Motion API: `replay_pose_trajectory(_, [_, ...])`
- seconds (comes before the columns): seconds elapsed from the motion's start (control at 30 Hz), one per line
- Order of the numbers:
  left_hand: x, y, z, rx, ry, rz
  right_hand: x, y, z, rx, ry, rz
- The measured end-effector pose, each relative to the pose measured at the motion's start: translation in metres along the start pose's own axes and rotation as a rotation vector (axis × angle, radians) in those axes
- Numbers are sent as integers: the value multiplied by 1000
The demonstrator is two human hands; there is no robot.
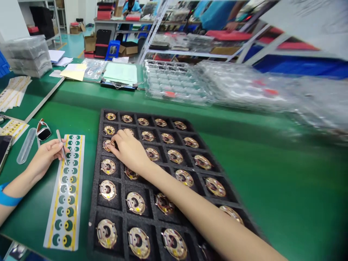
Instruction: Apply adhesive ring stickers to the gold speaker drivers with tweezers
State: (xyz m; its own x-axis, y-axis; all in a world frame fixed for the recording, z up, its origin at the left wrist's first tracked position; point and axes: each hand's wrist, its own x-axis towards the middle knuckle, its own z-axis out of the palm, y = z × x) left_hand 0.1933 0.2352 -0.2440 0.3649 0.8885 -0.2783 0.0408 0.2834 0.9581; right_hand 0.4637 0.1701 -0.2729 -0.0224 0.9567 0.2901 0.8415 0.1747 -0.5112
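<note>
My left hand [50, 154] pinches a pair of metal tweezers [59, 136], points down, over a long white-and-yellow strip of round adhesive cut-outs [62, 217]. Yellow crescent pieces remain on its lower right side. A blue band [9, 197] circles my left wrist. Across a black foam tray [94, 203] reaches my right arm. My right hand [129, 146] has its thumb and forefinger at a round gold watch part [108, 145] in the left column, third cell from the back. Similar gold parts sit in the other visible cells; my arm hides some.
Left of the strip lie a smartwatch [44, 133], a clear plastic tube [26, 145] and a phone [4, 148]. Clear blister trays [174, 81], a clipboard with papers [119, 74] and stacked clear boxes [27, 54] stand along the back. Beyond, people in blue work at other benches.
</note>
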Motion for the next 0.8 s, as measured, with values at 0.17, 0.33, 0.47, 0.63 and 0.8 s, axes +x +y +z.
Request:
replay_pose_trajectory(0.17, [-8, 10, 1, -58, -81, -1, 1, -4, -8, 356, -27, 112])
replay_pose_trajectory(0.33, [-20, 16, 10, -114, -96, 20, -15, -44, 0, 879, -259, 185])
replay_pose_trajectory(0.47, [-29, 15, 19, -164, -189, -30, -32, -65, 11, 1183, -487, 214])
replay_pose_trajectory(0.63, [-38, 12, 26, -93, -300, 10, -39, -56, 14, 1506, -600, 342])
replay_pose_trajectory(0.8, [-44, 9, 30, 119, -317, 209, -42, -54, 8, 1539, -650, 319])
